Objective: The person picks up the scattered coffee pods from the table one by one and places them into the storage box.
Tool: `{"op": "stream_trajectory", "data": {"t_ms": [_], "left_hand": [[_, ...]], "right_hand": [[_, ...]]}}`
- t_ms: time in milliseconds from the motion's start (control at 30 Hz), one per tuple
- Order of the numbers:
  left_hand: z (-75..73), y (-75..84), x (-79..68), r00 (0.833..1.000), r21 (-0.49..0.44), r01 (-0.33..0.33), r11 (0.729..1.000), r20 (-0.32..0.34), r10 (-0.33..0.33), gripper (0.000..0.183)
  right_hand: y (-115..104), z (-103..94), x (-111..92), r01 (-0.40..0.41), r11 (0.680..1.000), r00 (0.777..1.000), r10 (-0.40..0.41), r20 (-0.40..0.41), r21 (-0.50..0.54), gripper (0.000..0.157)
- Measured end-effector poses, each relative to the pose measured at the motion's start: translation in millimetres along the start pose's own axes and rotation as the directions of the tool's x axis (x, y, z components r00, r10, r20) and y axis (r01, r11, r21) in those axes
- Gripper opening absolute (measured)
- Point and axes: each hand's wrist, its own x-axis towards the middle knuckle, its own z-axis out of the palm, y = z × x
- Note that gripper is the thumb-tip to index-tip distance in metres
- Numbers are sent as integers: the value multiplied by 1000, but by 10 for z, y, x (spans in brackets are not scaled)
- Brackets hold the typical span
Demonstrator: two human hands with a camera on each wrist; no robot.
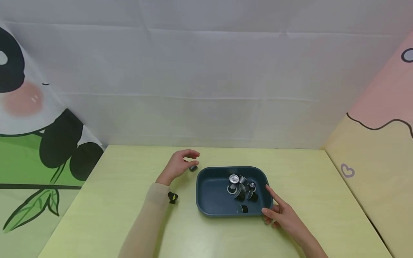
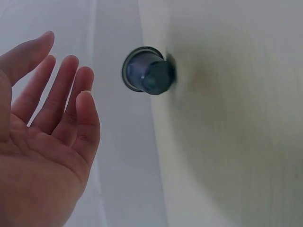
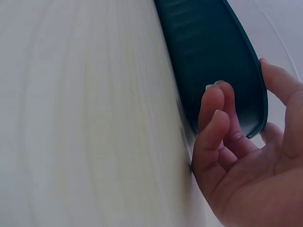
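Observation:
My left hand (image 1: pixel 179 164) hovers at the table's back left, its fingers loosely bent and holding nothing. Just below its fingertips, a small dark coffee capsule (image 1: pixel 193 168) rests on the table. In the left wrist view that capsule (image 2: pixel 150 71) shows a wide rim and narrower end, apart from the hand. My right hand (image 1: pixel 284 213) holds the right front corner of a dark blue-green tray (image 1: pixel 213 200), thumb at the rim and other fingers curled against the outer wall. Several coffee capsules, including a silver-topped one (image 1: pixel 234 178), lie loosely in the tray's right half.
The pale yellow table (image 1: pixel 129 172) ends at a white cloth wall (image 1: pixel 206 118) behind. A panda-printed panel (image 1: pixel 64 143) stands at the left, a pink and yellow panel (image 1: pixel 371 150) at the right. A black wrist strap (image 1: pixel 172 197) sits at my left sleeve.

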Motion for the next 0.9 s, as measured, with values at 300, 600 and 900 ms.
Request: {"op": "stream_trajectory", "data": {"t_ms": [300, 600, 900], "left_hand": [[8, -182, -56, 993, 36, 83, 996, 77, -85, 43], [50, -339, -87, 990, 68, 87, 994, 109, -94, 40], [59, -334, -96, 987, 93, 122, 988, 92, -131, 41]], "right_hand": [[4, 2, 14, -5, 1000, 1000, 5, -10, -9, 82], [17, 2, 3, -1, 1000, 1000, 1, -5, -10, 82], [12, 8, 4, -2, 1000, 1000, 1, -13, -15, 82]]}}
